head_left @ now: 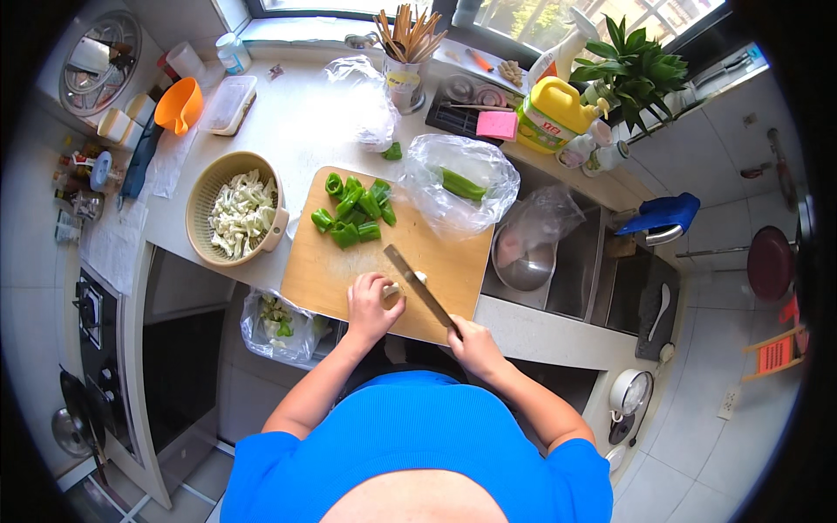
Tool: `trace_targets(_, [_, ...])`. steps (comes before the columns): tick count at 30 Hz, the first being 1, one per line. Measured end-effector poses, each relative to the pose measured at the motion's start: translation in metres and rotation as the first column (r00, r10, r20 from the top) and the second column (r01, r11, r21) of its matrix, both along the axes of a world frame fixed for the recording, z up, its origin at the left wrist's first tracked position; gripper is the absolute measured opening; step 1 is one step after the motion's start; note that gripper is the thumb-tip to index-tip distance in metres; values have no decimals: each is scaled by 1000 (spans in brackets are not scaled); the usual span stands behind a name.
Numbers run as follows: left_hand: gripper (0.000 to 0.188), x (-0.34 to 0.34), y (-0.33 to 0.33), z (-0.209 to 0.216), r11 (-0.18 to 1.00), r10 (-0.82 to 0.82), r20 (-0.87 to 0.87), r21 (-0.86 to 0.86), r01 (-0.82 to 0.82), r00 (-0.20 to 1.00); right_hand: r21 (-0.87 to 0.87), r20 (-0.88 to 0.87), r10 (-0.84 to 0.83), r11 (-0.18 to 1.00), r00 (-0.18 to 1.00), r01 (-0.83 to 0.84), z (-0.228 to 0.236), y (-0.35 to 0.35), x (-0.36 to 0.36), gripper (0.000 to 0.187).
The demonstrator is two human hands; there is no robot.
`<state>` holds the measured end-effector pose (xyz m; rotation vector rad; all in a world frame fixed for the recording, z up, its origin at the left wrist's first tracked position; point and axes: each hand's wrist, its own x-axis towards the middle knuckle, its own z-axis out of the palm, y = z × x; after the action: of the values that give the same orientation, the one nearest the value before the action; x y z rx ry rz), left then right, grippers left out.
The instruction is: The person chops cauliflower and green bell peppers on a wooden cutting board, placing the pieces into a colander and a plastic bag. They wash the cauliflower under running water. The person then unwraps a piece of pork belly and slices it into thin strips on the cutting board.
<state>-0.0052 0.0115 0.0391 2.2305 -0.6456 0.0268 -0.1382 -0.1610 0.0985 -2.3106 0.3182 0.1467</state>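
On the board (323, 270), left hand (370, 305) curls its fingers over a small, probably slippery garlic clove (408, 281), right hand (475, 344) gripping the knife (418, 283) handle tight.

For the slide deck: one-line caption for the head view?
Left hand steadies a small white piece on a wooden cutting board; right hand holds a knife beside chopped green peppers.

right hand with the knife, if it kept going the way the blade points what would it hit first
The right hand holds a knife pointing up-left across the board. First in that line is the small white piece held by the left hand; further on, probably the cut green peppers.
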Motion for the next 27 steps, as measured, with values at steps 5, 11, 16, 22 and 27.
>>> trace_targets(5, [26, 6, -34, -14, 955, -283, 126, 129, 267, 951, 126, -39, -172, 976, 984, 176, 37, -11, 4, 22])
trace_targets(11, [23, 20, -12, 13, 976, -178, 98, -111, 188, 979, 330, -144, -267, 895, 953, 300, 52, -16, 4, 14])
trace_targets(16, [23, 16, 132, 71, 972, 181, 89, 136, -192, 980, 402, -125, -276, 864, 953, 303, 57, -20, 3, 14])
trace_targets(22, [41, 14, 162, 72, 954, 212, 35, 207, -215, 977, 361, -143, -238, 891, 961, 275, 54, -21, 14, 17])
trace_targets(27, [27, 4, 55, 33, 986, -79, -262, -163, 37, 962, 280, -185, -176, 934, 967, 223, 49, -19, 12, 30])
